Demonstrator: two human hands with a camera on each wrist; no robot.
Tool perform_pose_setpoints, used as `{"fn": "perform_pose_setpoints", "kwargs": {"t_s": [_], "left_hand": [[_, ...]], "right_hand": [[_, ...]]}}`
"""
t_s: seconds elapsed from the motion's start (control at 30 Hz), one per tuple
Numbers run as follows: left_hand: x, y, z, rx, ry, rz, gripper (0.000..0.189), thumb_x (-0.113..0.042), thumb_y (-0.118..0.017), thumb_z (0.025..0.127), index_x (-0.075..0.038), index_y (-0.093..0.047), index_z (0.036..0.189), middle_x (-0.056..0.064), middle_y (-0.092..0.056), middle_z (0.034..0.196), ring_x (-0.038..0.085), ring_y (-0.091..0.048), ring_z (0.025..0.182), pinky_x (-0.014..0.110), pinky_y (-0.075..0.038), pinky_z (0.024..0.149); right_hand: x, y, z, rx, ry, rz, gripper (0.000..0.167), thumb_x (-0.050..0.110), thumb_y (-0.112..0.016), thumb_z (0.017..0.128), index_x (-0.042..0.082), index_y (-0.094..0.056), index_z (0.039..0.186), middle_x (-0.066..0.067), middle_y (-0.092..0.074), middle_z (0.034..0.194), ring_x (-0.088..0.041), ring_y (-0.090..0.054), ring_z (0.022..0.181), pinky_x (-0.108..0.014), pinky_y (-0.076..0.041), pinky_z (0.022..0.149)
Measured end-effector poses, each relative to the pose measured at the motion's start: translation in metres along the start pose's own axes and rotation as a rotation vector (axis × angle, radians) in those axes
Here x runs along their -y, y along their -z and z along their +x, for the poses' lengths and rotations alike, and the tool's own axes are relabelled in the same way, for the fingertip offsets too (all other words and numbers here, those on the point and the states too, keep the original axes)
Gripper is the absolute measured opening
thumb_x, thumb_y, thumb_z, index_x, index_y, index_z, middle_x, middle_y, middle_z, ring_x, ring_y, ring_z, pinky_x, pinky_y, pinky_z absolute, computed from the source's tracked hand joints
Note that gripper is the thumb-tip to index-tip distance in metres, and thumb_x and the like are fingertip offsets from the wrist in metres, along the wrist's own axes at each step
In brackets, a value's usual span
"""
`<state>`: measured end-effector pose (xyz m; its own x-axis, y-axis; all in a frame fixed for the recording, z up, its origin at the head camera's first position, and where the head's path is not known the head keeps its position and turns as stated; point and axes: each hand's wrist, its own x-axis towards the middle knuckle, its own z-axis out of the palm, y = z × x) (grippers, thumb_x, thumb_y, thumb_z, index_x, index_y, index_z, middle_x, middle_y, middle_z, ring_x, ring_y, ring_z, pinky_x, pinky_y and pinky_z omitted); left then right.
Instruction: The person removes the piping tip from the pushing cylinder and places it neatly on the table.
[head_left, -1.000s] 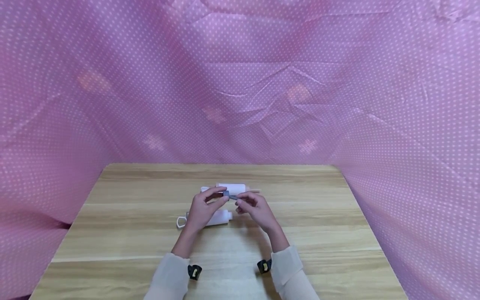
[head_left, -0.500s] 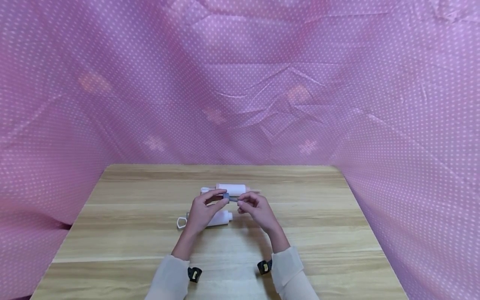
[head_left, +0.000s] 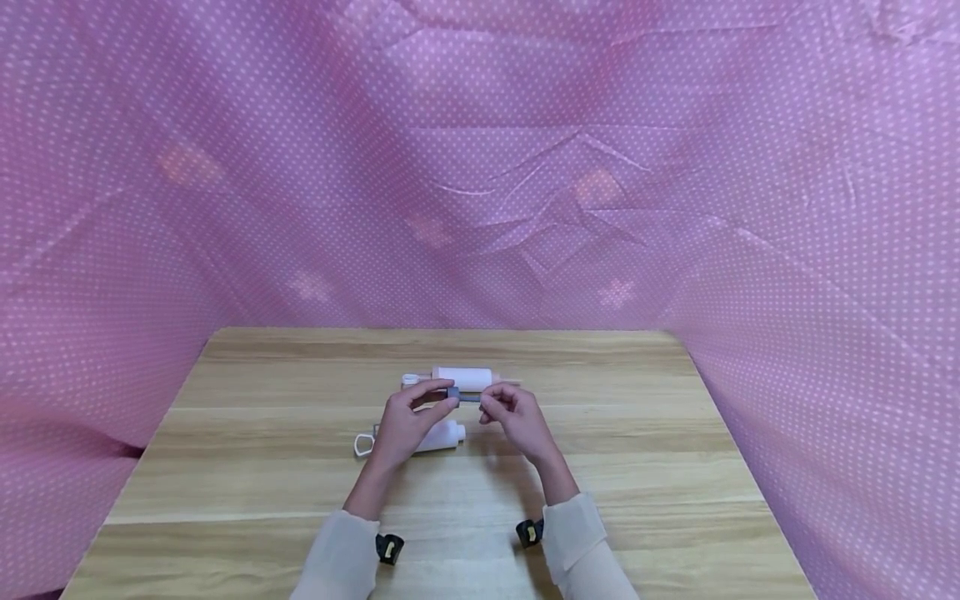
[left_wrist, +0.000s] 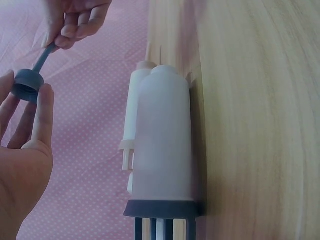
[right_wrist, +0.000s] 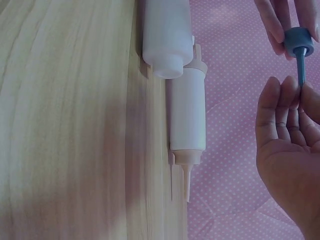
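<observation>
My left hand (head_left: 401,427) pinches a blue-grey nozzle cap (left_wrist: 27,84) between thumb and fingers, its hollow underside partly showing in the left wrist view. Out of the cap runs a thin spout (right_wrist: 300,65), pointing to the right. At the spout's far end my right hand (head_left: 519,423) pinches the tip, which its fingertips hide. Both hands are held above the table. Below and behind the left hand lies a capless white squeeze bottle (left_wrist: 164,135) on its side, mouth to the right. A blue-grey pronged piece (left_wrist: 162,208) sits at its base.
Farther back lies a second white bottle (right_wrist: 188,110) with a beige nozzle cap (right_wrist: 187,159), its thin spout pointing right. A white loop (head_left: 363,445) sticks out left of the nearer bottle. The wooden table (head_left: 637,467) ends at a pink dotted cloth (head_left: 480,208).
My right hand has slid slightly to the right along the spout, so more of it shows between the hands. The spout now lies more level. The left hand stays almost in place.
</observation>
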<state>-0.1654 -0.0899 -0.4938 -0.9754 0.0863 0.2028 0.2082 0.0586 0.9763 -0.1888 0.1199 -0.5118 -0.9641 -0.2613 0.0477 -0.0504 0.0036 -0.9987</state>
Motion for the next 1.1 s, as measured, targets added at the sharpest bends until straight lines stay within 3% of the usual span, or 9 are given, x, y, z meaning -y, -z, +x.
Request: {"fn": "perform_pose_setpoints", "kwargs": {"t_s": [0.2, 0.3, 0.47, 0.6, 0.8, 1.1], "left_hand": [[0.002, -0.0011, 0.0009, -0.001, 0.006, -0.022, 0.036, -0.01, -0.078, 0.09, 0.006, -0.068, 0.121, 0.017, -0.068, 0.118, 0.029, -0.066, 0.108, 0.03, -0.056, 0.091], [0.0038, -0.0009, 0.0008, -0.004, 0.029, -0.036, 0.038, -0.013, -0.079, 0.09, 0.003, -0.068, 0.123, 0.017, -0.067, 0.121, 0.03, -0.065, 0.111, 0.03, -0.055, 0.093], [0.0055, -0.001, 0.0004, -0.017, 0.042, -0.062, 0.036, -0.013, -0.08, 0.089, -0.001, -0.07, 0.121, 0.016, -0.065, 0.123, 0.032, -0.064, 0.112, 0.03, -0.055, 0.093], [0.0071, -0.0022, 0.0014, -0.023, 0.021, -0.07, 0.034, -0.01, -0.081, 0.087, 0.001, -0.071, 0.118, 0.017, -0.066, 0.12, 0.032, -0.065, 0.11, 0.031, -0.056, 0.092], [0.0081, -0.0038, 0.0013, -0.021, 0.007, -0.057, 0.034, -0.009, -0.08, 0.088, 0.001, -0.07, 0.118, 0.017, -0.066, 0.118, 0.03, -0.065, 0.108, 0.031, -0.056, 0.092], [0.008, -0.0056, -0.0005, -0.044, 0.003, -0.061, 0.03, -0.008, -0.08, 0.088, 0.002, -0.072, 0.115, 0.015, -0.068, 0.113, 0.027, -0.067, 0.104, 0.033, -0.057, 0.09]], "right_hand": [[-0.0022, 0.0019, 0.0014, -0.013, 0.058, 0.032, 0.02, 0.003, -0.062, 0.1, -0.016, -0.061, 0.106, -0.022, -0.064, 0.09, -0.014, -0.066, 0.077, -0.033, -0.061, 0.078], [0.0013, 0.0018, 0.0005, -0.013, 0.064, 0.048, 0.017, 0.002, -0.062, 0.1, -0.014, -0.061, 0.104, -0.034, -0.06, 0.094, -0.015, -0.067, 0.078, -0.034, -0.061, 0.078], [0.0027, 0.0014, 0.001, -0.013, 0.064, 0.063, 0.015, 0.0, -0.061, 0.1, -0.014, -0.061, 0.104, -0.041, -0.057, 0.097, -0.016, -0.067, 0.078, -0.034, -0.061, 0.079], [0.0022, 0.0009, 0.0021, -0.019, 0.089, 0.078, 0.014, -0.001, -0.061, 0.099, -0.014, -0.061, 0.104, -0.037, -0.059, 0.095, -0.014, -0.067, 0.077, -0.034, -0.061, 0.079], [0.0036, -0.0004, 0.0029, -0.022, 0.1, 0.107, 0.015, -0.002, -0.062, 0.098, -0.016, -0.059, 0.103, -0.015, -0.065, 0.086, -0.013, -0.067, 0.076, -0.033, -0.061, 0.078], [0.0052, -0.0022, 0.0024, -0.016, 0.098, 0.123, 0.015, -0.004, -0.061, 0.099, -0.017, -0.058, 0.104, -0.018, -0.065, 0.087, -0.013, -0.067, 0.076, -0.033, -0.061, 0.077]]}}
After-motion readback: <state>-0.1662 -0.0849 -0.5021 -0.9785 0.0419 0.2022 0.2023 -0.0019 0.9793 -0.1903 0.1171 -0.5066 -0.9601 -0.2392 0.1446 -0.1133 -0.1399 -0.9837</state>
